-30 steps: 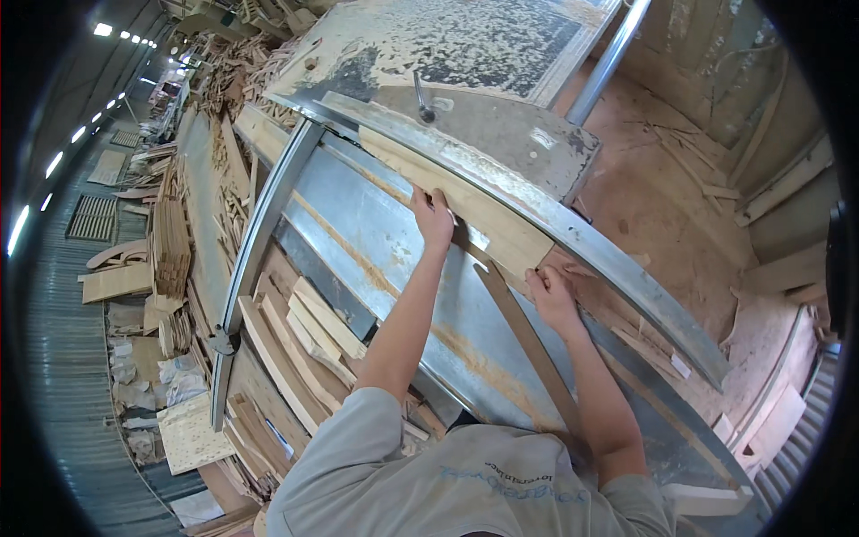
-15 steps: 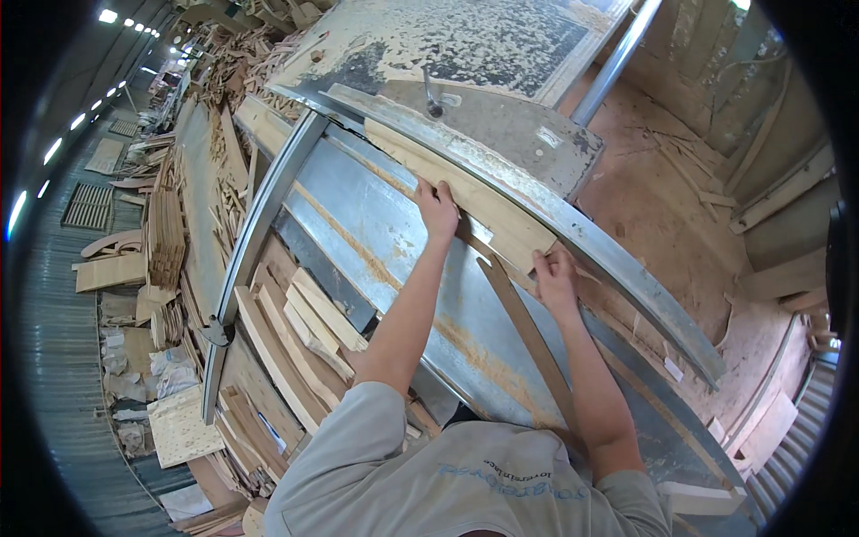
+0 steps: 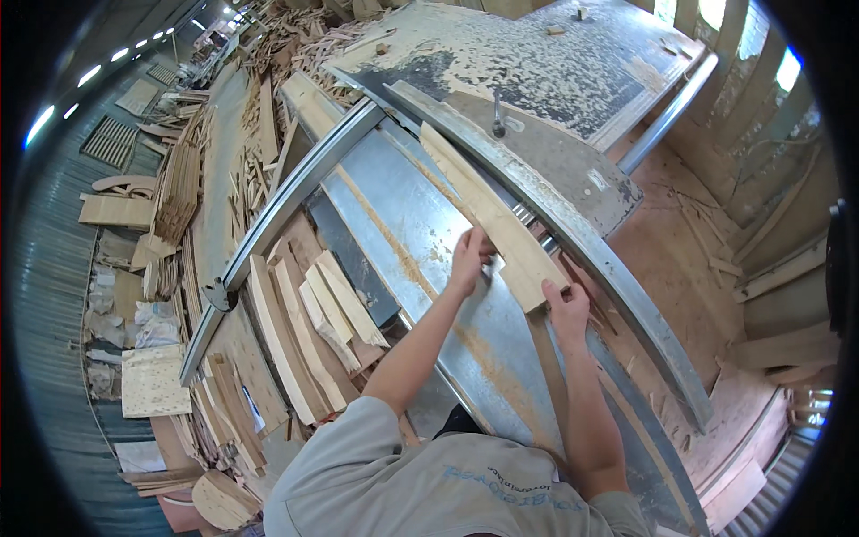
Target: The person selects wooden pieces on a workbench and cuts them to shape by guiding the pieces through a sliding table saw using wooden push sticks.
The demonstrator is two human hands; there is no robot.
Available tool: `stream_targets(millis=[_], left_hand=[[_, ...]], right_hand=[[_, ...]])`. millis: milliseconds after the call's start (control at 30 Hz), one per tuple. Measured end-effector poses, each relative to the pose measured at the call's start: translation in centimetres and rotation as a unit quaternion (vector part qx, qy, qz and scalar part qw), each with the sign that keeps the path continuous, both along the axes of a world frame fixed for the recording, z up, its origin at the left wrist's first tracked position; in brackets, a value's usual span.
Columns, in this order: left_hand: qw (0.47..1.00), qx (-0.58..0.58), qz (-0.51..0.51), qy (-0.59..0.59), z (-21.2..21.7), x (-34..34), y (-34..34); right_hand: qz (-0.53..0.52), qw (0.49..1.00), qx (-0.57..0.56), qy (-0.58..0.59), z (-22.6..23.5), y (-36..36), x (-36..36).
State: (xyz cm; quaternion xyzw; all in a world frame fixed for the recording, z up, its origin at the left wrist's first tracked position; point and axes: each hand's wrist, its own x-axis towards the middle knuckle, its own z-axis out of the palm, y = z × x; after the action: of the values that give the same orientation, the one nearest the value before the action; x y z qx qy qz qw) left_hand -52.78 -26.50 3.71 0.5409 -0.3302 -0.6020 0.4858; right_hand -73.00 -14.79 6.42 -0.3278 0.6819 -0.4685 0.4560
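A pale, slightly curved wooden plank lies slantwise over the grey metal saw table, alongside a long metal fence. My right hand is closed on the plank's near end, thumb on top. At its left edge, my left hand is closed with fingers curled at the underside; those fingertips are partly hidden. A darker, narrow wooden strip lies on the table beneath the plank's near end and beside my right forearm.
Several cut wooden pieces are stacked left of the table. A metal rail crosses at the far left. Beyond the fence stand a dusty worktop and a small lever. Sawdust streaks the metal surface.
The plank's near end has come away from the fence, toward me, baring a gap between them. My left hand has slid from the plank's top to its left edge. The view has shifted.
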Motion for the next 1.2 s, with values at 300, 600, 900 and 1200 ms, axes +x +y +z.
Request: stream_targets(millis=[300,600,900,1200], left_hand=[[0.996,0.022,0.055,0.073,1.7,0.9,1.3],[0.983,0.092,0.021,-0.159,1.0,6.1,-4.9],[0.894,-0.262,0.094,-0.35,-2.0,8.0,-1.1],[0.924,-0.237,0.095,-0.285,-2.4,8.2,0.3]], right_hand=[[0.045,0.998,-0.032,-0.014,1.9,4.2,5.5],[0.193,0.841,-0.126,0.489,-1.8,16.4,1.6],[0.173,0.902,-0.091,0.386,1.6,11.4,2.1],[0.19,0.886,-0.208,0.368,-2.5,-3.0,10.5]])
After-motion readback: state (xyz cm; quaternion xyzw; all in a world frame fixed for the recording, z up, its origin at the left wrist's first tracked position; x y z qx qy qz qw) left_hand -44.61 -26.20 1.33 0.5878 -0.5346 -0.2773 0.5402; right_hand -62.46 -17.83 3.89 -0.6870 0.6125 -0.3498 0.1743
